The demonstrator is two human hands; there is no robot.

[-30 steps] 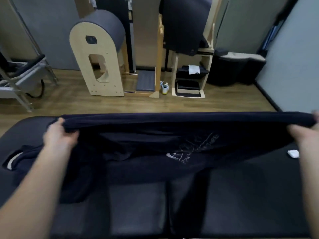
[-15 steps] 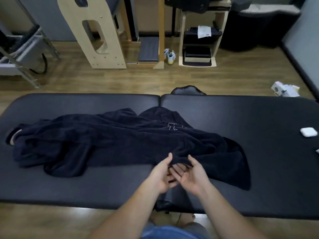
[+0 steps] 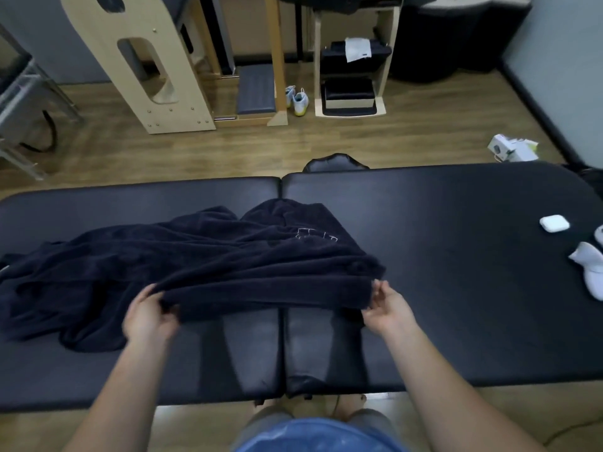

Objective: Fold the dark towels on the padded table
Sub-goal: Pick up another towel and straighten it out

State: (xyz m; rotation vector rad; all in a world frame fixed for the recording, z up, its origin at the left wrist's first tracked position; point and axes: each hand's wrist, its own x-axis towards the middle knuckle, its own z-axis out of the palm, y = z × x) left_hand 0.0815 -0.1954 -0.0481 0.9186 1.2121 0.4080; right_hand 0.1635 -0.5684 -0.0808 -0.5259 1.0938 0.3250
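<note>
A dark navy towel [image 3: 195, 256] lies rumpled across the left and middle of the black padded table [image 3: 456, 207], with pale stitched lettering near its far right part. My left hand [image 3: 148, 316] grips the towel's near edge on the left. My right hand [image 3: 388, 305] pinches the same edge at its right corner. Between the two hands the edge is lifted slightly off the table and stretched taut. The towel's left end trails toward the table's left side.
A white earbud case [image 3: 554, 222] and white objects [image 3: 590, 265] lie at the table's right end. Beyond the table on the wooden floor stand a wooden barrel frame [image 3: 140, 60], a wooden rack [image 3: 350, 60], light shoes [image 3: 297, 99] and a small box [image 3: 510, 148].
One second ago both hands held the towel spread wide in the air. It then dropped in a heap with the hands together, empty. Now they have moved apart and taken hold of its near edge.
</note>
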